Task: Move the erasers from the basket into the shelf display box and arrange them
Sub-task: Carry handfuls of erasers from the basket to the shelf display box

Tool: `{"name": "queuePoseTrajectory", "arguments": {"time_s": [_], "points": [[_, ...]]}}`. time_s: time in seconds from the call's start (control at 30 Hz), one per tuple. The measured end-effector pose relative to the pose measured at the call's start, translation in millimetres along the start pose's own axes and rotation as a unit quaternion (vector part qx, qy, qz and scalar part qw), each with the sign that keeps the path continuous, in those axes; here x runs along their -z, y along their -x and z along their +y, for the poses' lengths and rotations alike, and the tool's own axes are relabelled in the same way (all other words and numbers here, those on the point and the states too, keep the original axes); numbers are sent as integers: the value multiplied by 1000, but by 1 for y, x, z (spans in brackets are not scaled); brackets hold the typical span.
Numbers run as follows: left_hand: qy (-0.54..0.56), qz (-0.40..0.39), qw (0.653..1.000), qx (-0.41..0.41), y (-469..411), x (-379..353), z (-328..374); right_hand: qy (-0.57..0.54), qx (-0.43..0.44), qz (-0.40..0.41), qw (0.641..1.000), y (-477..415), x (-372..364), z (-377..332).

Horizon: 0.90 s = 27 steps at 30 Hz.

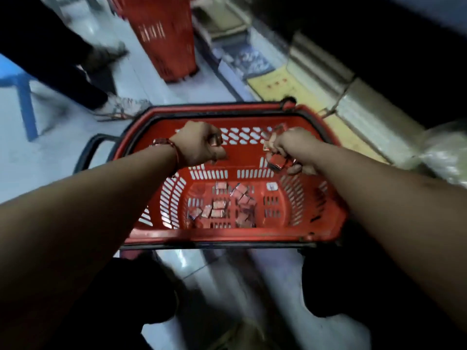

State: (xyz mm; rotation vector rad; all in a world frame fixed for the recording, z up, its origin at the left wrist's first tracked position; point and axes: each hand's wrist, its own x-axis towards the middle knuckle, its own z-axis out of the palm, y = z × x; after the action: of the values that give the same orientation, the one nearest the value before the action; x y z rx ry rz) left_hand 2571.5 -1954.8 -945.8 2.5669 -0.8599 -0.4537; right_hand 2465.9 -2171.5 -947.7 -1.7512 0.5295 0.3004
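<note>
A red plastic basket (316, 218) stands on the floor in front of me. Several small red-wrapped erasers (222, 207) lie scattered on its bottom. My left hand (197, 145) hovers above the basket's far left part, fingers curled round one or more small erasers. My right hand (290, 150) is above the far right part and grips a bunch of erasers (276, 161), some sticking out between the fingers. The shelf display box is not in view. The frame is blurred by motion.
A stack of red baskets (164, 36) stands on the floor behind. A person's legs and shoes (121, 107) are at the upper left, beside a blue stool (22, 97). Low shelves with packaged goods (328, 79) run along the right.
</note>
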Motion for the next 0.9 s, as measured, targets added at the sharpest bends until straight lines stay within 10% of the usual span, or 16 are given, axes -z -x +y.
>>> {"name": "queuePoseTrajectory", "arguments": {"time_s": [0.3, 0.63, 0.9], "points": [[20, 149, 970, -189, 27, 81, 212, -97, 94, 189, 973, 175, 122, -77], [108, 208, 893, -384, 39, 44, 457, -8, 142, 497, 856, 339, 275, -65], [184, 192, 888, -375, 11, -16, 573, 94, 64, 587, 802, 350, 338, -21]]}}
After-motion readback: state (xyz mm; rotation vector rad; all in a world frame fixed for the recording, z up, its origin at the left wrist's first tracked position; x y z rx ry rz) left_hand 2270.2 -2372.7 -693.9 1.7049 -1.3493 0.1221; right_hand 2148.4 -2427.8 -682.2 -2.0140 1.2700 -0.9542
